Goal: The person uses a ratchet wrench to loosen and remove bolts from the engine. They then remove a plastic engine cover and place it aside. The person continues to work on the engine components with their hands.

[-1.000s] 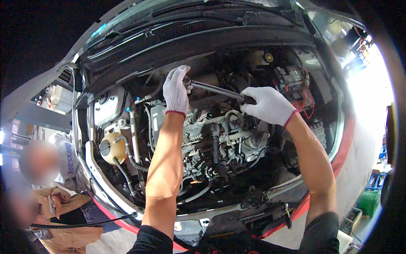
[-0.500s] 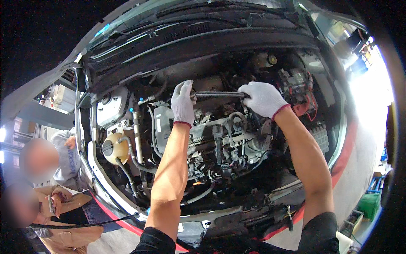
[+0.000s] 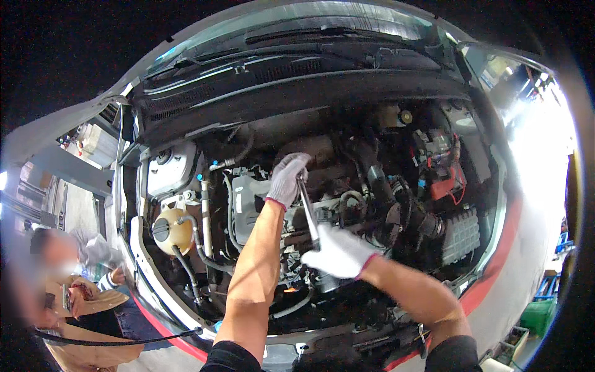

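A long silver ratchet wrench (image 3: pixel 307 207) slants over the engine (image 3: pixel 246 202) of a car with its bonnet up. My left hand (image 3: pixel 287 181), in a white knit glove, is closed around the wrench's head at the back of the engine. The socket end under those fingers is hidden. My right hand (image 3: pixel 339 253), gloved alike and slightly blurred, grips the near end of the handle above the front of the engine. Black hoses and wiring lie around and below both hands.
A yellowish coolant tank (image 3: pixel 171 232) stands at the left of the bay. At the right are the battery (image 3: pixel 432 144) with red wires and a ribbed, pale grey box (image 3: pixel 462 235). A black bonnet stay (image 3: pixel 124 342) crosses the lower left, beside two people, one holding a phone.
My right hand has swung the handle end toward me and to the left, turning the wrench from nearly level to steeply slanted. My left hand stays at its head. The whole view has shifted slightly.
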`<state>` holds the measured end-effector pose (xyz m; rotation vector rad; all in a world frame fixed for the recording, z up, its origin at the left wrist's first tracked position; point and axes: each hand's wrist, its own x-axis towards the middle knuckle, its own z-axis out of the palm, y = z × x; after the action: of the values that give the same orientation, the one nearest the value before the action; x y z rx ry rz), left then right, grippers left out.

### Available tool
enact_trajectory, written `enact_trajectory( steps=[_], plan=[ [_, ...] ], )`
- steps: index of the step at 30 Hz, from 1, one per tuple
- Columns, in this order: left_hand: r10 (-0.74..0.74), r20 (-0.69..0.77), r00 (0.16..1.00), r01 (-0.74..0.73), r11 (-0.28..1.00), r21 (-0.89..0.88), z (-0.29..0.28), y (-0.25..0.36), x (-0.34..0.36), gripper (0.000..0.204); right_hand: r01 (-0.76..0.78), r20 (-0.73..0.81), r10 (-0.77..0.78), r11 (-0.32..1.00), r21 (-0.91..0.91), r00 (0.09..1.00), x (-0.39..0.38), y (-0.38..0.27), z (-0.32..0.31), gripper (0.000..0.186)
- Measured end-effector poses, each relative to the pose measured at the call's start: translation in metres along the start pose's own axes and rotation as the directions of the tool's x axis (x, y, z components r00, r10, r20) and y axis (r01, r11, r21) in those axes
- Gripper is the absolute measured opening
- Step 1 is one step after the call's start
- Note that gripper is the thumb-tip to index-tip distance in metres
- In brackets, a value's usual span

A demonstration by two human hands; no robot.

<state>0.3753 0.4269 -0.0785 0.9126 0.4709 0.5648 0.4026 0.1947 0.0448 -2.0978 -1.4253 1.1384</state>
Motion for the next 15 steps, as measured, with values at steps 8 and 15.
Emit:
enact_trajectory(
  steps=[8,15],
  plan=[
    [-0.119,0.062,0.991,0.112,0.988,0.103,0.012,0.007,-0.016,0.022,-0.312,-0.301,0.155,0.743,-0.592,0.941,0.095,0.061,-0.061,0.035],
    [0.050,-0.114,0.992,-0.037,0.993,0.115,-0.026,0.018,0.002,0.027,-0.076,-0.264,-0.038,0.910,-0.407,0.964,0.107,-0.013,-0.006,0.032]
  ],
)
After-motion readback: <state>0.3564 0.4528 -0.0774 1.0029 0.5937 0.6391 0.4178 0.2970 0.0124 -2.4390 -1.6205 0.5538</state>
